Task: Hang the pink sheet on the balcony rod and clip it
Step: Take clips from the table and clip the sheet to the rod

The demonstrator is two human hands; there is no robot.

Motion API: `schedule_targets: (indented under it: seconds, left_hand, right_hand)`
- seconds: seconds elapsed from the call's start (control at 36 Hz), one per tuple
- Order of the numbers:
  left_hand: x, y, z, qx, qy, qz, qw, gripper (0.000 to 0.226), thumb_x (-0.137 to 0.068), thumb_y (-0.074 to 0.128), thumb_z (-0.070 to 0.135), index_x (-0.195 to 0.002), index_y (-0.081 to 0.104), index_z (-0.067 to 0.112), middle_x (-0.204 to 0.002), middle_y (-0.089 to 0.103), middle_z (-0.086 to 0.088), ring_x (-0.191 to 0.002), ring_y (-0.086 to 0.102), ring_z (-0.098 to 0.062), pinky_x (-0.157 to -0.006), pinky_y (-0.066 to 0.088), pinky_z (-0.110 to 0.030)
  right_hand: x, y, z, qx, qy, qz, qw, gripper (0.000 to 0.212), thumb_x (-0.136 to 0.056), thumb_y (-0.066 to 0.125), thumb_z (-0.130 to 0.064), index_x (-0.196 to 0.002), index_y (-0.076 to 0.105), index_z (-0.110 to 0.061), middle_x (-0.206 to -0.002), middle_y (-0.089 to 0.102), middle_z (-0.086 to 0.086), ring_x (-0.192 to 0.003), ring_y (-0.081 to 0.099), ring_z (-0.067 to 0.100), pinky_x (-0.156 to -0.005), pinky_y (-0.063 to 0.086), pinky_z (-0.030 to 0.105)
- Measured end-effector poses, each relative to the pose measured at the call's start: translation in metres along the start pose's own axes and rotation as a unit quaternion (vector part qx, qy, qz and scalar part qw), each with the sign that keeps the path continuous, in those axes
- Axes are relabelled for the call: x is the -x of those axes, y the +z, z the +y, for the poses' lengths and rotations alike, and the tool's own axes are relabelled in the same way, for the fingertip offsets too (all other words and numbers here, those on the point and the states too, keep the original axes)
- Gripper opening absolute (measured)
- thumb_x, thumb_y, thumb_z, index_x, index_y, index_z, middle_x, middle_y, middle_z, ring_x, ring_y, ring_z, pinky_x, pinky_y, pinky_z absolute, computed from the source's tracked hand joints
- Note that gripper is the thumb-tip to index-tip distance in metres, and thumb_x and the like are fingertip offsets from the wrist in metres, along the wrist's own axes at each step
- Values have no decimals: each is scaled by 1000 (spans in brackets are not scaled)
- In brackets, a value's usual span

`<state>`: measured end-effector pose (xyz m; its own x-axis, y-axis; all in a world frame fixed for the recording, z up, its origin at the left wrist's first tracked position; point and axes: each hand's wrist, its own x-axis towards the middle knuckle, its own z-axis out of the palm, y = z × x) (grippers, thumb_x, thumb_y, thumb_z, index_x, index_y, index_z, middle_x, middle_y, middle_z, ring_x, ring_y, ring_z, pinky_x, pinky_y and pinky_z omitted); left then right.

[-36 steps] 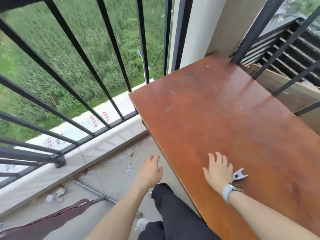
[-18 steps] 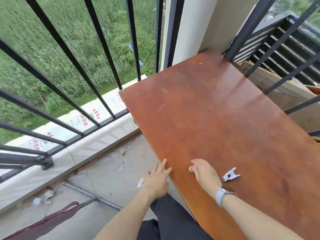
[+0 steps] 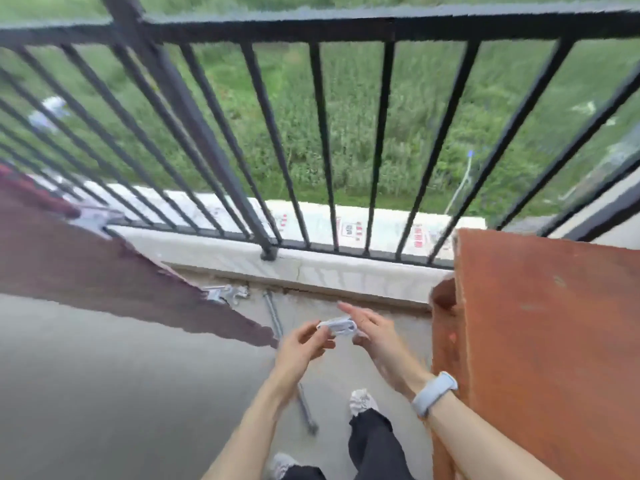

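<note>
We take the black balcony railing (image 3: pixel 322 140) as our landmark. Below it and to its left a dark reddish sheet (image 3: pixel 86 271) spreads wide across the view, which we judge to be the sheet of the task, though it reads more maroon than pink here. It appears to hang over a rod we cannot make out, since its upper edge runs off the picture. Two pale clips already sit on it: one clip (image 3: pixel 95 216) high up, close to the railing's foot, and a second clip (image 3: pixel 227 294) at the sheet's lower edge, just beside the concrete ledge under the railing. So the hanging looks done and the clipping partly done. In front of the railing, near the middle, our left hand (image 3: pixel 301 351) and right hand (image 3: pixel 372 336) meet around a third white clip (image 3: pixel 337 325). The left thumb and fingertips (image 3: pixel 311 332) pinch one end of it, while the right fingers (image 3: pixel 356 313) are loosely spread over the other end; blur hides whether they grip it. The brown table (image 3: pixel 540 341) stands to the right, below the railing. What is left, as we judge it, is to carry this clip leftward to the sheet and fasten it on.
</note>
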<state>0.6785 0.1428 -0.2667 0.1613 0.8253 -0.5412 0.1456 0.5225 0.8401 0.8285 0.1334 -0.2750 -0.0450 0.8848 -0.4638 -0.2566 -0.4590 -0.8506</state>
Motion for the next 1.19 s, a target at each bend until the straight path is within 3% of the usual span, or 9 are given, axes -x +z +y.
schedule_targets:
  seconds: [0.11, 0.22, 0.33, 0.44, 0.56, 0.67, 0.78, 0.97, 1.19]
  left_hand:
    - [35, -89, -14, 90, 30, 129, 987, 11, -87, 59, 12, -87, 68, 18, -78, 69, 4, -74, 63, -12, -73, 49, -24]
    - [80, -177, -47, 103, 35, 233, 966, 14, -84, 61, 7, -83, 67, 19, -69, 65, 4, -65, 58, -8, -65, 46, -18]
    - [132, -257, -82, 130, 48, 321, 937, 12, -81, 63, -2, -89, 66, 5, -65, 62, 4, -56, 56, -3, -58, 44, -12]
    - [183, -330, -121, 143, 43, 404, 903, 12, -83, 61, -1, -91, 65, 6, -71, 63, 0, -56, 55, 2, -59, 43, -9]
    - [216, -393, -144, 150, 26, 472, 868, 18, -83, 59, -4, -96, 63, 7, -79, 64, 3, -65, 59, 3, -68, 45, -8]
    - [222, -458, -144, 89, 32, 506, 858, 28, -83, 64, 7, -109, 62, 17, -97, 64, 9, -84, 60, 6, -80, 43, -8]
    - [204, -527, -147, -44, -4, 547, 836, 39, -85, 62, 16, -123, 54, 19, -118, 56, 4, -110, 53, -10, -90, 33, -14]
    - [145, -669, -143, -133, -54, 566, 812, 31, -89, 53, 22, -119, 57, 15, -122, 56, -5, -111, 55, -24, -94, 40, -32]
    - [97, -897, -65, -255, -71, 573, 776, 33, -90, 50, 21, -122, 54, 16, -125, 55, -6, -116, 51, -28, -98, 39, -40]
  right_hand:
    - [-16, 90, 10, 60, 21, -120, 991, 24, -93, 47, -25, -101, 68, -19, -88, 59, 0, -70, 52, 5, -59, 41, 19]
    - [-11, 184, 33, 199, -19, -224, 954, 13, -86, 61, -30, -92, 66, -19, -76, 58, -7, -70, 53, 5, -61, 43, 19]
    - [0, 282, 67, 236, 16, -277, 931, 17, -86, 61, -15, -102, 62, -9, -76, 59, 1, -68, 54, 6, -61, 46, 15]
    - [15, 374, 107, 285, 18, -351, 892, 21, -86, 61, -11, -107, 60, -11, -76, 58, 4, -69, 54, 9, -67, 47, 25]
    - [23, 450, 132, 358, -20, -413, 837, 12, -83, 66, -19, -92, 62, -24, -78, 62, -2, -69, 55, 7, -69, 45, 24]
    - [4, 519, 137, 380, -70, -418, 822, 10, -84, 65, -22, -92, 62, -26, -89, 65, -8, -75, 59, 7, -64, 44, 15]
    - [-42, 583, 141, 394, -112, -377, 831, 15, -85, 63, -20, -99, 58, -23, -100, 58, -4, -81, 58, 11, -61, 42, 7]
    - [-152, 721, 146, 399, -126, -350, 838, 14, -89, 55, -20, -102, 56, -25, -100, 60, 2, -78, 56, 14, -62, 42, 19]
    - [-255, 927, 104, 431, -193, -320, 822, 21, -88, 54, -26, -104, 57, -13, -98, 59, 4, -78, 52, 14, -58, 34, 12]
